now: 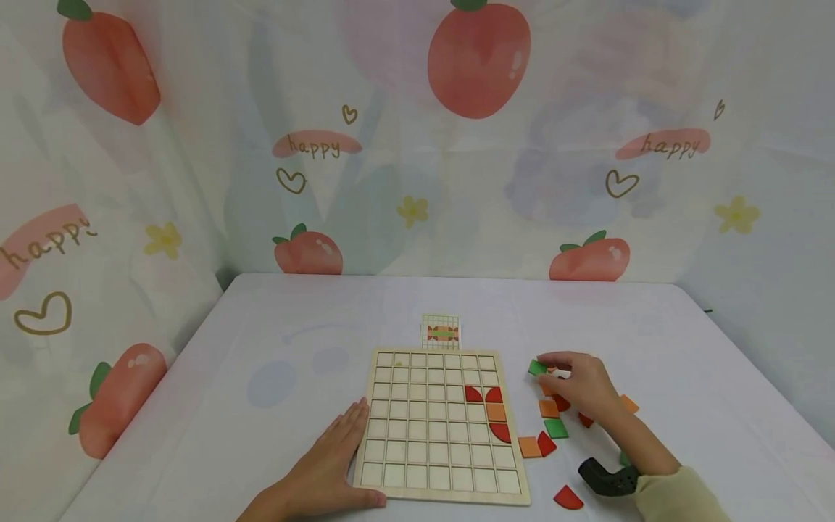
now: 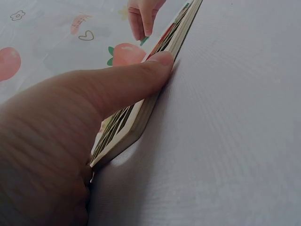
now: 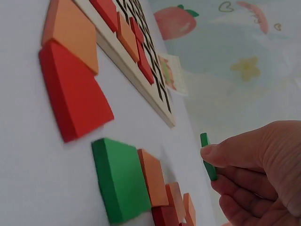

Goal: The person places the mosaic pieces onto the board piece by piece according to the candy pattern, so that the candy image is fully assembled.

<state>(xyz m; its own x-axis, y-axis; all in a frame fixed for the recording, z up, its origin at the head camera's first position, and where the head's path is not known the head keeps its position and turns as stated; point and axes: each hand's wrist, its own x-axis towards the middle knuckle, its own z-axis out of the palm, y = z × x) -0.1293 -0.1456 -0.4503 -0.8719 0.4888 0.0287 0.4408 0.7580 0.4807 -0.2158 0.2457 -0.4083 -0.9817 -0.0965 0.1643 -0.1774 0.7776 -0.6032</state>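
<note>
A wooden grid board (image 1: 450, 496) lies on the table. Three red quarter-circle tiles (image 1: 500, 433) and an orange square tile (image 1: 496, 412) sit in cells by its right side. My left hand (image 1: 326, 464) rests at the board's near left corner, fingers extended along the left side and thumb on the near edge (image 2: 136, 122). To the right of the board, my right hand (image 1: 583, 380) pinches a green square tile (image 3: 207, 157) between thumb and fingers, above the loose tiles. Part of that pile is hidden beneath the hand.
Loose orange (image 1: 530, 447), red (image 1: 568, 497) and green (image 1: 556, 428) tiles lie right of the board. A small pattern card (image 1: 441, 331) is at the board's far edge. A black curved device (image 1: 608, 478) is at the right wrist. Printed cloth (image 1: 457, 196) hangs behind the table.
</note>
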